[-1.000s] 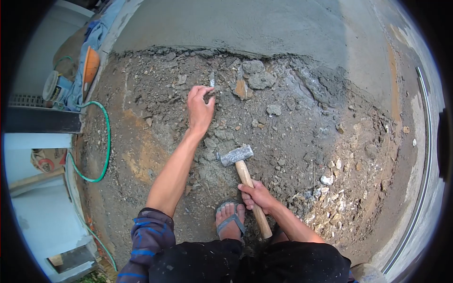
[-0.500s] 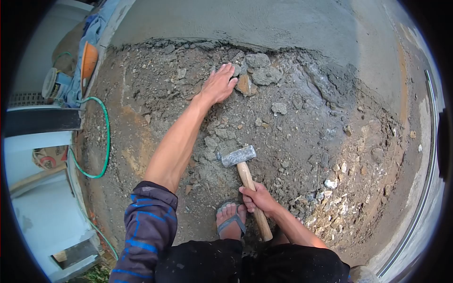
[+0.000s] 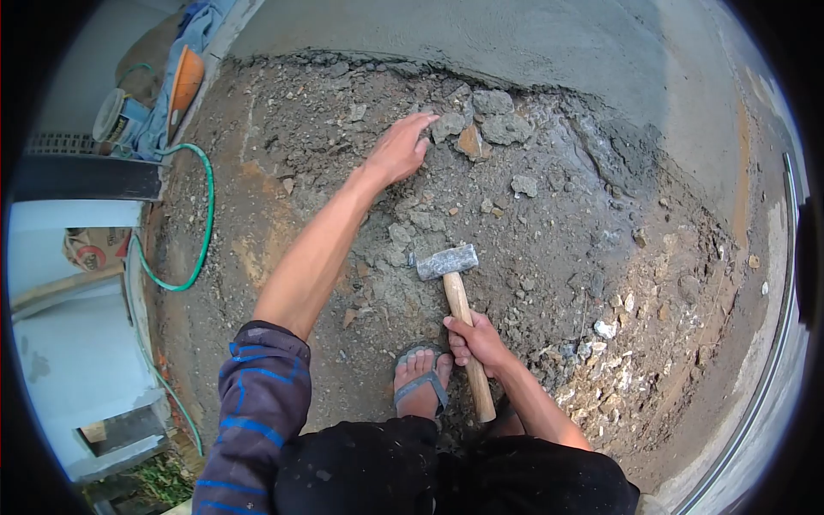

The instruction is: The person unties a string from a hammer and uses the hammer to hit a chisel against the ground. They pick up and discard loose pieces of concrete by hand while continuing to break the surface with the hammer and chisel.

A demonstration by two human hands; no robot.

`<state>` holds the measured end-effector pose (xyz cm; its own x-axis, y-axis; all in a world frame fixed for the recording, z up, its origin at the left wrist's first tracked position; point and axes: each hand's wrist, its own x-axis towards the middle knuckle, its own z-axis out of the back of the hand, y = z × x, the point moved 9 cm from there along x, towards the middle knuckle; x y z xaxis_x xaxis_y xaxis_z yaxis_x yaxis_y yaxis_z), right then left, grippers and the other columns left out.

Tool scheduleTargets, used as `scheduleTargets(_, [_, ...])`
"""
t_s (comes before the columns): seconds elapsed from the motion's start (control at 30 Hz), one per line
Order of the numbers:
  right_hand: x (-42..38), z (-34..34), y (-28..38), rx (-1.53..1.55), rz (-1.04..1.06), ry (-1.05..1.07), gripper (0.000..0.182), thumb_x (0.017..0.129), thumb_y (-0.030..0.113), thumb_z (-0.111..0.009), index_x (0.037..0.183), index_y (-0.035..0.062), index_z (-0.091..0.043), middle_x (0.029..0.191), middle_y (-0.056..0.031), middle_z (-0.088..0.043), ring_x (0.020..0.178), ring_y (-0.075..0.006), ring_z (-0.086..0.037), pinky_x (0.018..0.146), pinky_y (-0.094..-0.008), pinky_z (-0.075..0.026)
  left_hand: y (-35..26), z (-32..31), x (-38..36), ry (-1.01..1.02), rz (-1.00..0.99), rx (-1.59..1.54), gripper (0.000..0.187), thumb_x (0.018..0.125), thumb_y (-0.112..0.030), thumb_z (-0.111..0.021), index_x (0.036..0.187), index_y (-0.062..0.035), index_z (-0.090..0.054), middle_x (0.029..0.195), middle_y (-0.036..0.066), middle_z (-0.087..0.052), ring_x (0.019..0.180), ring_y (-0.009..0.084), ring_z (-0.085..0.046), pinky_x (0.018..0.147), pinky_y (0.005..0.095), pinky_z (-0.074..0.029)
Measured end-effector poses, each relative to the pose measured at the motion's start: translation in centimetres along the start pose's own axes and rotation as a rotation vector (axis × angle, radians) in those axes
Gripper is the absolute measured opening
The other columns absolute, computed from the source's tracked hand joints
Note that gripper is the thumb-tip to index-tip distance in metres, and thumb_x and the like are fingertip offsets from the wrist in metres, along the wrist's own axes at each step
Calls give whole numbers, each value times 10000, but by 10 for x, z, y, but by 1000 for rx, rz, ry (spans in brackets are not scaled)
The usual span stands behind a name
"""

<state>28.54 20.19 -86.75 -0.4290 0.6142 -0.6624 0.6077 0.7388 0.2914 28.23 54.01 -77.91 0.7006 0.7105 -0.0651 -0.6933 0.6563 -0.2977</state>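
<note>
My left hand (image 3: 400, 149) is stretched out far over broken ground, fingers spread, fingertips touching a grey chunk of concrete (image 3: 448, 126) near the edge of the smooth slab. An orange-brown brick piece (image 3: 469, 142) and two bigger grey chunks (image 3: 504, 129) lie just right of it. My right hand (image 3: 476, 342) grips the wooden handle of a club hammer (image 3: 448, 262), whose steel head rests on the rubble in front of my sandalled foot (image 3: 421, 378).
Smooth grey concrete (image 3: 515, 43) borders the broken patch at the top. A green hose (image 3: 204, 225) curls along the left edge. A paint tin (image 3: 116, 116), an orange tool (image 3: 184, 86) and blue cloth lie top left. Pale stone chips (image 3: 605, 330) scatter to the right.
My left hand has reached from a spot left of the rubble pile forward and right to the grey chunks. The hammer and right hand stay put; the view has shifted slightly.
</note>
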Motion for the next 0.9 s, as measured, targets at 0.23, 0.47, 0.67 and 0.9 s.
scheduleTargets(0.23, [0,3,1,-16,1,-5,162,999,171,-587,932,116,-450,637,38,-448,451,-54,-390,384,-242,-352,-8,-24,-165,-21,525,-81,388,849,-234,-740,1145,-54,-565,1107,164,-591,976,341,-616,825,451,-490])
scheduleTargets(0.47, [-1,2,1,-33,-13,-5,157,1000,174,-585,942,116,-451,645,38,-447,460,-57,-398,393,-238,-356,-12,-22,-166,-230,400,-114,381,785,-71,-782,1104,-10,-583,979,139,-596,820,245,-644,748,361,-527])
scheduleTargets(0.67, [-1,4,-1,1,5,-6,159,1000,183,-593,989,92,-464,647,33,-456,465,-58,-401,393,-237,-359,24,-34,-135,28,728,-506,410,818,-106,-779,1170,-13,-591,1084,128,-660,915,166,-646,779,324,-514])
scheduleTargets(0.9, [2,4,-1,-49,-16,-6,155,998,168,-587,948,110,-452,640,33,-451,464,-64,-400,397,-250,-360,75,56,-56,-588,537,-765,370,923,-156,-688,1238,2,-575,1206,127,-642,1023,163,-634,870,309,-523])
